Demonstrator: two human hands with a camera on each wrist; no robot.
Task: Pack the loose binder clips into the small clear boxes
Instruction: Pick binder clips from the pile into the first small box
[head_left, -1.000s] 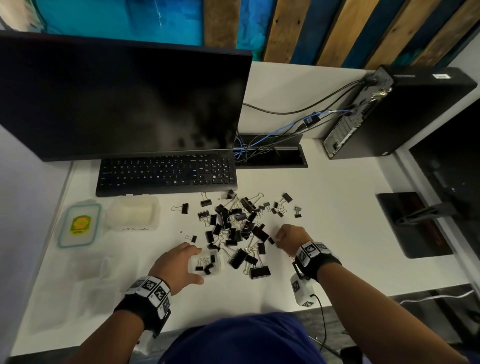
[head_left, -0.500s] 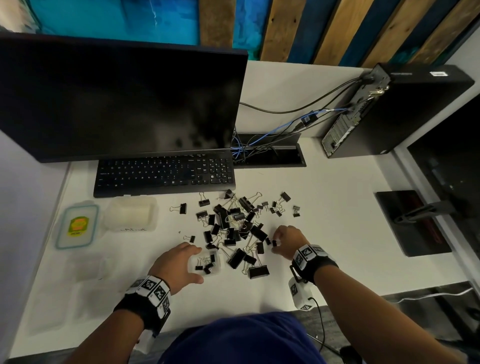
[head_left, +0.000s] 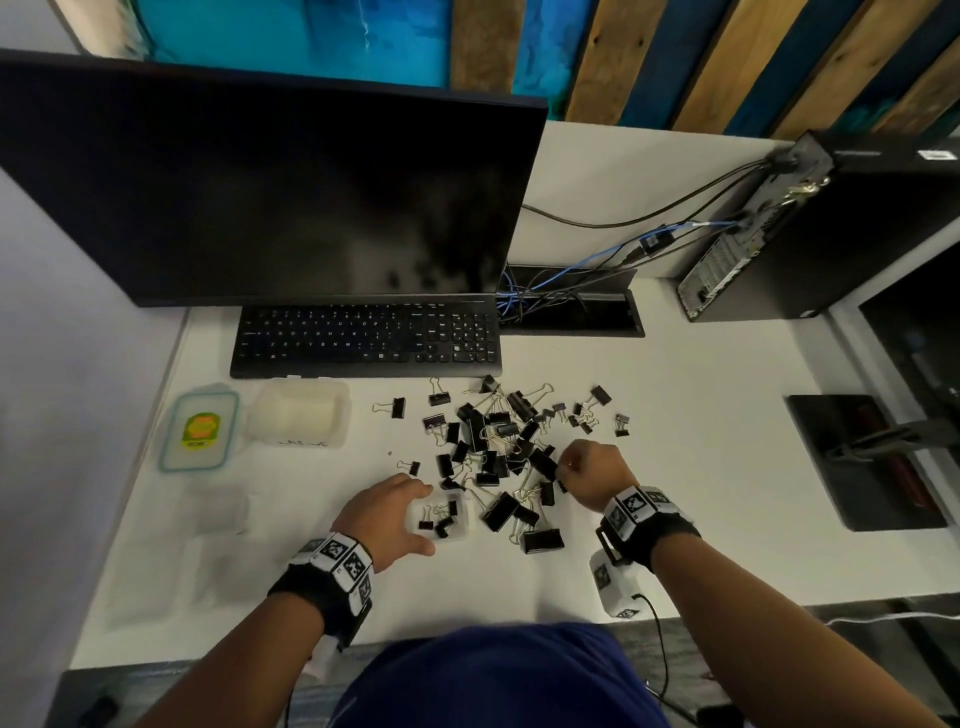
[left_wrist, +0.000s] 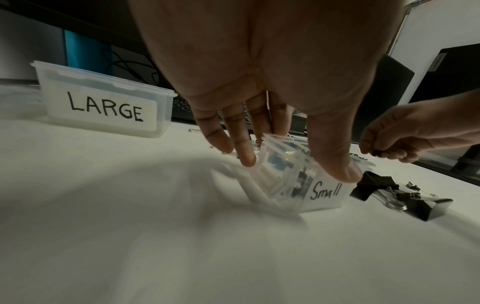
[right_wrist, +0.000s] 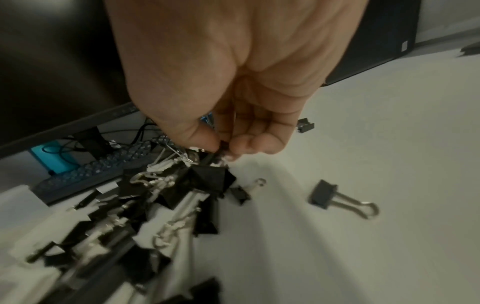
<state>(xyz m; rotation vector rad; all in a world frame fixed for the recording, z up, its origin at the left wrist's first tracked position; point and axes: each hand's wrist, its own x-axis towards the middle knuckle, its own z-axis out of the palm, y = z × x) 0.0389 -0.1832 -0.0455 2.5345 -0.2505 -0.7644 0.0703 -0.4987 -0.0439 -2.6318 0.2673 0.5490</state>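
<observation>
— Where are the hands?

— The left hand (head_left: 387, 512) sits low in the centre of the head view, fingers and thumb wrapped around a small clear box (head_left: 444, 514) marked "Small" on the white counter (head_left: 701, 493). A few small black clips lie inside it.

— And the other?

— The right hand (head_left: 592, 475), just right of centre, is curled over the near right edge of the pile of binder clips (head_left: 498, 441). In the right wrist view its thumb and fingertips (right_wrist: 241, 147) pinch a small black clip (right_wrist: 223, 149) just above the heap.

— Where is that heap?

— Mid-frame, between the keyboard (head_left: 366, 338) above and the two hands below, with strays scattered toward the right. Larger clips lie beside the small box on its right.

— Anything else?

— A clear tub labelled "LARGE" (left_wrist: 103, 100) stands left of the pile, with a lid (head_left: 200, 431) bearing a green and yellow sticker just left of it. A dark monitor (head_left: 270, 192) fills the upper left, and a black computer tower (head_left: 831, 228) stands at the upper right.
</observation>
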